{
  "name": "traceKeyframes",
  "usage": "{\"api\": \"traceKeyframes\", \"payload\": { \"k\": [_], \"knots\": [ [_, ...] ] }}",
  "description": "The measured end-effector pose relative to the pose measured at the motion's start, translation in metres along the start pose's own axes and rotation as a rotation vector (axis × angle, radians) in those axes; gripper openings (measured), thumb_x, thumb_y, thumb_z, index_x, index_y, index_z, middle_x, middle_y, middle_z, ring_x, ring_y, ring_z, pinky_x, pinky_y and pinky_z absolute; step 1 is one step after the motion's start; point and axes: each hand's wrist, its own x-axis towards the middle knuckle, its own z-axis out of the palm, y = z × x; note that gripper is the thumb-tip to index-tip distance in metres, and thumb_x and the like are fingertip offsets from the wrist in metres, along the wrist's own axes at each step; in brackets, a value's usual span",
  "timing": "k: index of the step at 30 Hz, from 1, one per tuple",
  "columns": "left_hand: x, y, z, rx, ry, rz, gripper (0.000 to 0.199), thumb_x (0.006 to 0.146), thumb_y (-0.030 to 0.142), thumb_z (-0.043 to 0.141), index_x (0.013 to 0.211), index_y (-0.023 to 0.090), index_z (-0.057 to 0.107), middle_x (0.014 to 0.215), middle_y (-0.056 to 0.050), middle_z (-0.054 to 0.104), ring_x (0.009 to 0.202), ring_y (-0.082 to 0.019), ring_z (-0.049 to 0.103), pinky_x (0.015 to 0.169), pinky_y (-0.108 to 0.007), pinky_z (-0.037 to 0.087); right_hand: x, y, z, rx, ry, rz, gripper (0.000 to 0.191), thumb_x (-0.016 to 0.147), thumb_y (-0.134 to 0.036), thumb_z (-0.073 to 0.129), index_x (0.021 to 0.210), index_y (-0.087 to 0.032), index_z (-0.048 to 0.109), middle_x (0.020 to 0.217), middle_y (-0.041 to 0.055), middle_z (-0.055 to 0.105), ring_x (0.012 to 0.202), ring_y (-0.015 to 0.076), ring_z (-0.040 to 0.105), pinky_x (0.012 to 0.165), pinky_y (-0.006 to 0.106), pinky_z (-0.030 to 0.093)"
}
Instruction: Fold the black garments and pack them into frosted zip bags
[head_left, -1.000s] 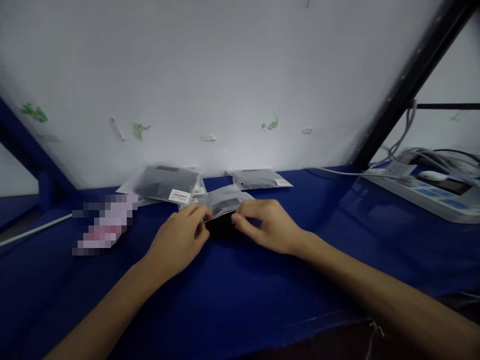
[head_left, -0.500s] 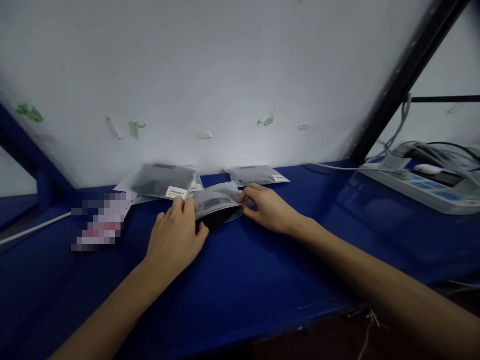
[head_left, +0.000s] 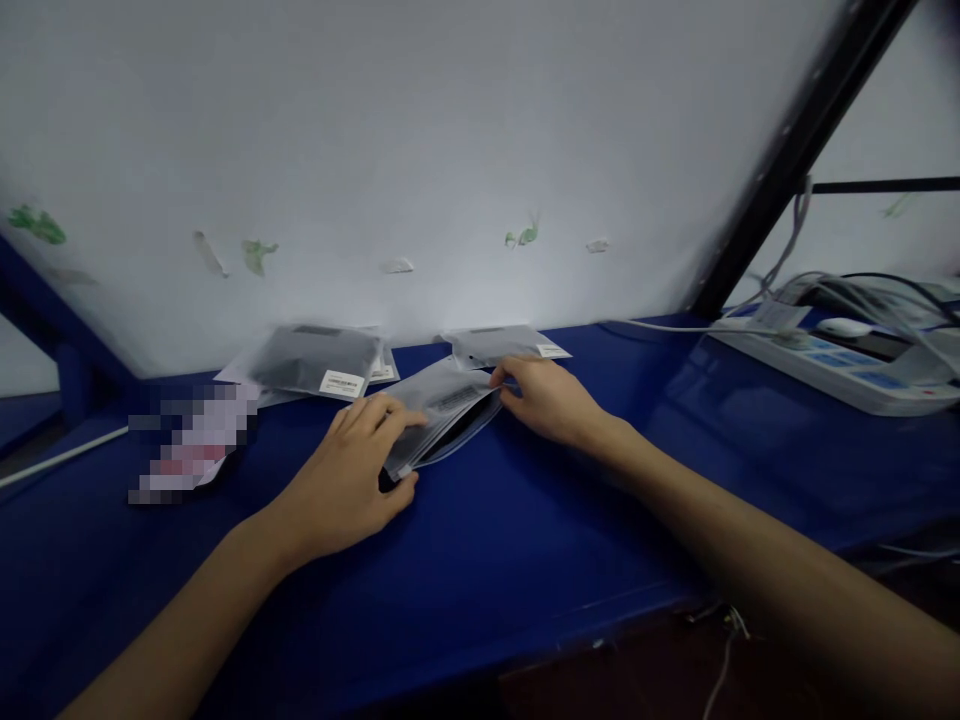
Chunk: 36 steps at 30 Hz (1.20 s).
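Note:
A frosted plastic zip bag [head_left: 431,395] lies on the blue table with its mouth gaping toward me and something dark inside. My left hand [head_left: 356,470] holds the bag's left side, fingers over the top and thumb by the white slider [head_left: 406,471] at the front corner. At the right end of the mouth, my right hand [head_left: 551,400] pinches the bag's edge between thumb and fingers. Behind my left hand are stacked filled frosted bags [head_left: 315,358] with white barcode labels. Another labelled bag [head_left: 499,345] lies flat behind my right hand.
A pixelated pinkish item [head_left: 199,440] lies at the left on the blue table [head_left: 480,580]. A white power strip [head_left: 832,370] with tangled cables sits at the right, against a black frame post [head_left: 787,170]. The pale wall [head_left: 450,150] rises behind the bags.
The bag has turned, its left front corner coming toward me, and its mouth shows wider. My left hand's fingers have spread farther over its top. The view has shifted slightly.

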Motion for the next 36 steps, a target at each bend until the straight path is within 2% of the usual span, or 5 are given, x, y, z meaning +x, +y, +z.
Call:
{"api": "traceKeyframes", "payload": {
  "k": [6, 11, 16, 27, 36],
  "knots": [
    [-0.001, -0.003, -0.004, -0.085, 0.005, 0.058, 0.024, 0.082, 0.015, 0.055, 0.104, 0.024, 0.058, 0.116, -0.004, 0.060, 0.108, -0.022, 0.058, 0.095, -0.040, 0.048, 0.000, -0.002, -0.002, -0.047, 0.047, -0.038, 0.022, 0.080, -0.012, 0.052, 0.094, -0.017, 0.068, 0.091, 0.0115, 0.070, 0.096, 0.0281, 0.059, 0.083, 0.044, 0.048],
    [0.000, -0.007, 0.002, -0.079, 0.085, 0.097, 0.007, 0.092, 0.022, 0.053, 0.089, 0.022, 0.059, 0.107, -0.003, 0.064, 0.095, -0.019, 0.062, 0.085, -0.034, 0.050, -0.010, -0.036, -0.008, 0.068, 0.129, -0.424, 0.025, 0.085, -0.020, 0.054, 0.107, -0.016, 0.065, 0.108, 0.0106, 0.066, 0.103, 0.0252, 0.055, 0.092, 0.043, 0.044],
    [-0.001, -0.003, 0.003, -0.059, 0.180, 0.113, 0.015, 0.096, 0.021, 0.046, 0.091, 0.021, 0.061, 0.100, -0.003, 0.067, 0.090, -0.017, 0.064, 0.082, -0.031, 0.051, -0.018, -0.067, -0.003, 0.030, 0.065, -0.679, 0.025, 0.098, -0.031, 0.046, 0.096, -0.016, 0.065, 0.094, 0.0093, 0.067, 0.087, 0.0205, 0.055, 0.081, 0.037, 0.043],
    [-0.001, 0.007, -0.004, 0.056, 0.492, 0.163, 0.016, 0.095, 0.011, 0.049, 0.088, 0.023, 0.056, 0.095, 0.002, 0.070, 0.089, -0.015, 0.066, 0.084, -0.031, 0.052, -0.012, -0.055, -0.007, -0.039, 0.241, -0.571, 0.018, 0.097, -0.025, 0.046, 0.091, -0.020, 0.063, 0.099, 0.0059, 0.068, 0.091, 0.0200, 0.054, 0.081, 0.035, 0.040],
    [-0.008, 0.021, -0.021, 0.081, 0.737, 0.161, 0.017, 0.091, 0.009, 0.056, 0.093, 0.025, 0.050, 0.089, 0.003, 0.066, 0.084, -0.014, 0.063, 0.077, -0.031, 0.051, 0.008, 0.025, -0.009, -0.175, 0.084, -0.117, 0.009, 0.084, -0.016, 0.058, 0.088, -0.020, 0.065, 0.097, 0.0080, 0.066, 0.086, 0.0214, 0.058, 0.075, 0.034, 0.042]
  ]
}}
